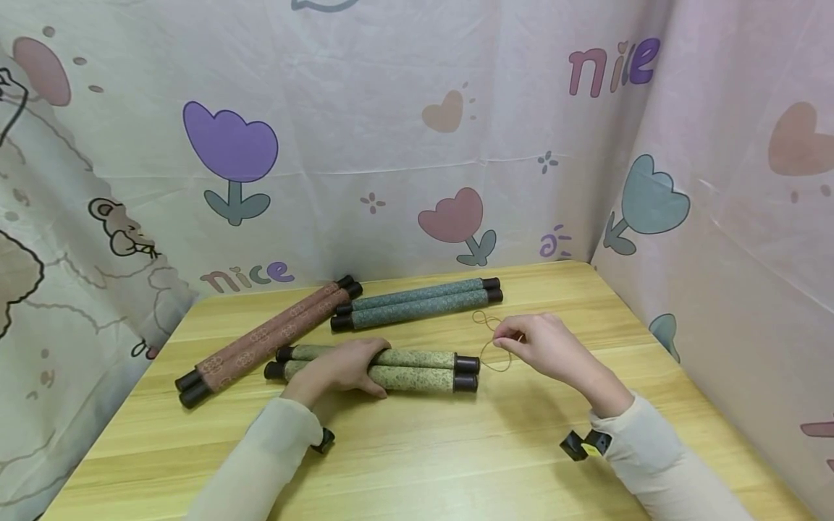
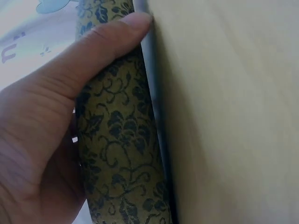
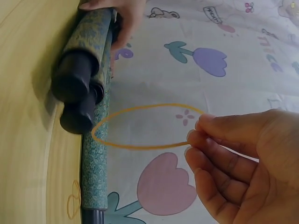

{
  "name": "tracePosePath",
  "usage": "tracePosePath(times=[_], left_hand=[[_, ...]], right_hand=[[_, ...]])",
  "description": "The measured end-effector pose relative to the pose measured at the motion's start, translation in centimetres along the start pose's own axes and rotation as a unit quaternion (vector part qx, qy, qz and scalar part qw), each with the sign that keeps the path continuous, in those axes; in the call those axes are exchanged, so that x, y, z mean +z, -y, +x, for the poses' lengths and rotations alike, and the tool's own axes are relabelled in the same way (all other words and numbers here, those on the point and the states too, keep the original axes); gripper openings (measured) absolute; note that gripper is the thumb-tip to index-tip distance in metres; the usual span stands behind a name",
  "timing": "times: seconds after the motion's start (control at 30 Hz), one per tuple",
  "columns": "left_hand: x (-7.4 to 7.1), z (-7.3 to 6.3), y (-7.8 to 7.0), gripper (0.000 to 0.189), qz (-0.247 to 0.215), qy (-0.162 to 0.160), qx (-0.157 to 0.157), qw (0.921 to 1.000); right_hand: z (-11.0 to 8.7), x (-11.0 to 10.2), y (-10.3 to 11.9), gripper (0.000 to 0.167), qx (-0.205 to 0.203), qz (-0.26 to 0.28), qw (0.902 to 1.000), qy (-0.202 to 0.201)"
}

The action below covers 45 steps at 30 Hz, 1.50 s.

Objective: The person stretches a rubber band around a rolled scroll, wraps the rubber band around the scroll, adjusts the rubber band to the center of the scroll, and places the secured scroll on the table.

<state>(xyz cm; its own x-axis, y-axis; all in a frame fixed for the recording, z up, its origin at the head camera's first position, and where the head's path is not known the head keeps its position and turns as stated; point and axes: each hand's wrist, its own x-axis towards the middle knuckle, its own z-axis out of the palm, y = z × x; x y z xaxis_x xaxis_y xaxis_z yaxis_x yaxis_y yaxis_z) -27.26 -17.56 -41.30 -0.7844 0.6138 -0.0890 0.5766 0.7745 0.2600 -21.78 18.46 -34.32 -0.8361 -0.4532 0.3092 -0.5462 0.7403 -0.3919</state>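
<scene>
My left hand (image 1: 345, 362) grips a pair of rolled scrolls (image 1: 417, 378) with yellow-green patterned cloth and black end knobs, lying side by side. In the left wrist view, the thumb lies across the patterned scroll (image 2: 121, 140); the fingertips are hidden behind it. To the right of the scroll ends, my right hand (image 1: 544, 347) pinches a thin yellow rubber band (image 3: 154, 106) between thumb and forefinger. The band hangs as a long loop close to the black knobs (image 3: 72, 77), and I cannot tell whether it touches them.
A teal scroll pair (image 1: 417, 307) lies behind the yellow-green one. A reddish-brown pair (image 1: 267, 339) lies slanted at the left. Another rubber band (image 3: 69, 205) rests on the wooden table (image 1: 417, 456) near the teal pair. A printed curtain (image 1: 365, 145) encloses the back and sides.
</scene>
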Motion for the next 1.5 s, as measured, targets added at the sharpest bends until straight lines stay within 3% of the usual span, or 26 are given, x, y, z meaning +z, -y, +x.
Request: tracePosePath(times=[0.6, 1.0, 1.5], left_hand=[[-0.4, -1.2, -0.4, 0.088, -0.019, -0.069, 0.017, 0.9973], [-0.6, -1.5, -0.4, 0.089, -0.01, -0.076, 0.011, 0.997], [-0.9, -1.8, -0.5, 0.088, 0.003, -0.078, -0.003, 0.9969]], right_hand=[[0.2, 0.4, 1.2, 0.004, -0.028, 0.047, 0.9984, 0.011], [-0.3, 0.3, 1.4, 0.008, -0.07, 0.092, 0.992, 0.05], [-1.0, -0.6, 2.4, 0.006, -0.083, 0.144, 0.985, 0.046]])
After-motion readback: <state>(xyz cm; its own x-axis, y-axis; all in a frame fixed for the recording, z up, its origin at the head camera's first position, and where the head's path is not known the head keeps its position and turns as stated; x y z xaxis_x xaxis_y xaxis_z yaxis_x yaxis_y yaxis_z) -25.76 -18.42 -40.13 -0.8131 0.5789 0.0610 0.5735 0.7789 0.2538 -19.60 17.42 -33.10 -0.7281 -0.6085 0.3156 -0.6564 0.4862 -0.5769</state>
